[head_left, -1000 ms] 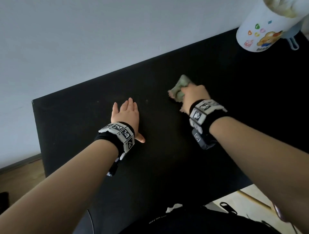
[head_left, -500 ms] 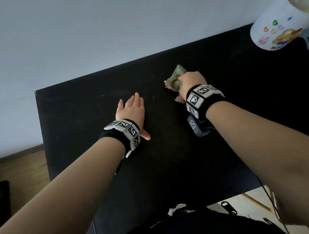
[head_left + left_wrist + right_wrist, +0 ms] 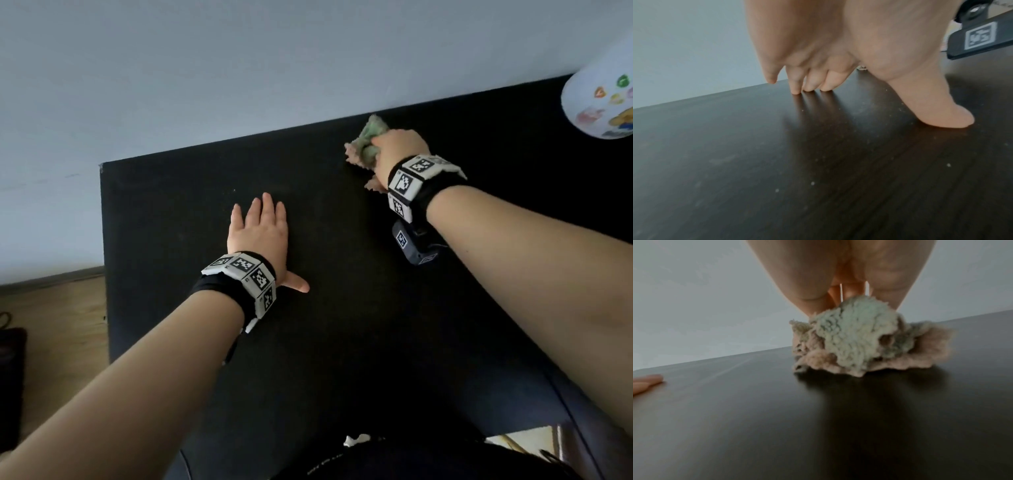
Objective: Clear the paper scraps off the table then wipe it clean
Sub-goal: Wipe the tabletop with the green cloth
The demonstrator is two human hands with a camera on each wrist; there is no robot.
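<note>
Now right hand point(image 3: 399, 150) grip bunched round the cloth point(image 3: 857, 339), pressing it on the bench point(image 3: 342, 342) near the far edge | left hand point(image 3: 258, 233) spread flat, fingertips point(image 3: 796, 91) down | cup point(image 3: 599, 106) far right.

Desk point(image 3: 818, 186): dark wood-grain top with a semi-glossy finish that mirrors the fingers point(image 3: 797, 84), flecked with pale crumbs. Cloth point(image 3: 859, 340): fluffy, rough-piled fabric in pale green and dusty pink, matt, crumpled. Container point(image 3: 603, 106), upper right of the frame: smooth white surface with coloured printed figures. Wall point(image 3: 239, 68): matt, pale, even. Floor point(image 3: 54, 308), lower left: light wood-look boards.
</note>
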